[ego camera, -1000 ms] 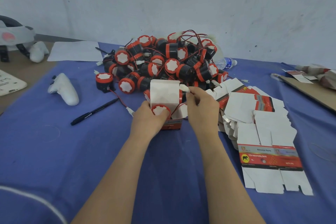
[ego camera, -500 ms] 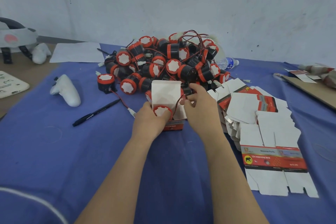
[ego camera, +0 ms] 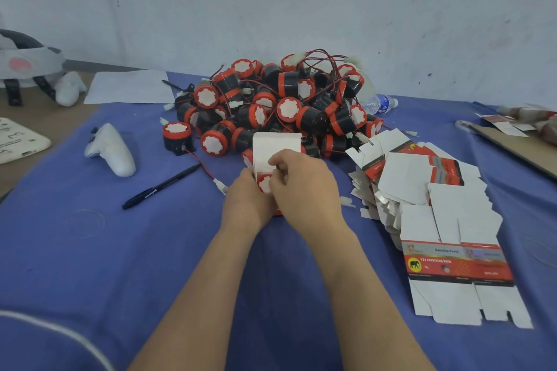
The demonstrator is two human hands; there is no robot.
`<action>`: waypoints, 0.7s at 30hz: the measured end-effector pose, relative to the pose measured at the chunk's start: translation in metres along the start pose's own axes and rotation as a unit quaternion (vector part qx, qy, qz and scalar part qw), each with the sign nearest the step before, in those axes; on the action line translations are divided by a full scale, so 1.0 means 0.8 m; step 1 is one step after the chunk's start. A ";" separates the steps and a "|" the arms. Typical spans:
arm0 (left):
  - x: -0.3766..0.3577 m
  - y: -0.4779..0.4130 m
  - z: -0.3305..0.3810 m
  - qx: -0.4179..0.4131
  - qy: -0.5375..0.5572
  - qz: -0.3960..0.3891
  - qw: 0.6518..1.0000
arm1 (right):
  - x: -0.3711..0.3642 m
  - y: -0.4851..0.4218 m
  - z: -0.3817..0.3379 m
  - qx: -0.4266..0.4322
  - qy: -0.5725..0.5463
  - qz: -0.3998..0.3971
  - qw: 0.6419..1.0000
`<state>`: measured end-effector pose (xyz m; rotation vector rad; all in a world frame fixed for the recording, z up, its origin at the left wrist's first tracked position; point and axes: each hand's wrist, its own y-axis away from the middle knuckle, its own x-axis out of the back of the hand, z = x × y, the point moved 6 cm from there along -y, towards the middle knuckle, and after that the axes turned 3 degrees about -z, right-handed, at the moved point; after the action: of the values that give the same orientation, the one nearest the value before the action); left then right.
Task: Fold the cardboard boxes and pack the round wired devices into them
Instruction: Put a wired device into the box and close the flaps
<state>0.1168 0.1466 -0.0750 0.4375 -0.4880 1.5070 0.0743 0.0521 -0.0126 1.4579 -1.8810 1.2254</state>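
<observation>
A small cardboard box (ego camera: 275,144) stands on the blue cloth in the middle, its white top flap raised. Inside its mouth sits a round red-and-black device (ego camera: 264,183) with a white face. My left hand (ego camera: 245,205) grips the box from the left side. My right hand (ego camera: 304,187) lies over the box's front, fingers curled at the opening against the device; the box's lower half is hidden. Behind it lies a pile of several more round wired devices (ego camera: 280,105). A stack of flat unfolded boxes (ego camera: 428,199) lies to the right.
A black pen (ego camera: 159,187) and a white controller (ego camera: 113,150) lie left of the box. A loose device (ego camera: 176,137) trails its wire (ego camera: 208,172) toward my hands. A water bottle (ego camera: 378,104) lies behind the pile. Paper (ego camera: 129,87), a headset (ego camera: 27,69) and a cardboard sheet (ego camera: 518,144) border the cloth.
My right hand has moved left from the box's right edge, where it held the white connector, onto the box's opening over the device. The left hand has stayed put.
</observation>
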 end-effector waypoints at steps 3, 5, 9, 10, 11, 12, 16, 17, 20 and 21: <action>0.000 0.002 0.003 -0.010 0.022 0.003 1.000 | 0.003 -0.003 0.005 -0.031 -0.021 0.008 0.999; -0.001 0.003 0.003 -0.015 0.037 0.005 0.999 | 0.012 -0.004 0.015 -0.060 -0.042 0.036 0.997; -0.001 0.005 0.002 -0.023 0.053 0.016 0.998 | 0.024 -0.004 0.029 -0.080 -0.051 0.098 0.991; -0.001 0.005 0.002 -0.024 0.055 0.017 0.998 | 0.025 -0.003 0.030 -0.081 -0.060 0.105 0.989; -0.001 0.005 0.001 -0.024 0.056 0.017 0.998 | 0.024 -0.004 0.030 -0.080 -0.069 0.105 0.989; -0.001 0.005 0.001 -0.024 0.057 0.015 0.998 | 0.022 -0.004 0.030 -0.076 -0.075 0.099 0.989; -0.001 0.004 0.002 -0.028 0.046 0.009 0.999 | 0.012 -0.003 0.033 -0.059 -0.055 0.045 0.996; -0.001 0.004 0.002 -0.028 0.048 0.010 0.998 | 0.012 -0.002 0.036 -0.062 -0.057 0.036 0.996; 0.000 0.005 0.002 -0.026 0.051 0.019 0.998 | 0.016 0.000 0.045 -0.073 -0.048 0.003 0.996; 0.000 0.006 0.002 -0.025 0.050 0.021 0.998 | 0.016 0.001 0.045 -0.072 -0.025 -0.011 0.997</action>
<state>0.1118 0.1460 -0.0736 0.3118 -0.4580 1.5461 0.0752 0.0148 -0.0211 1.4400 -1.9390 1.0290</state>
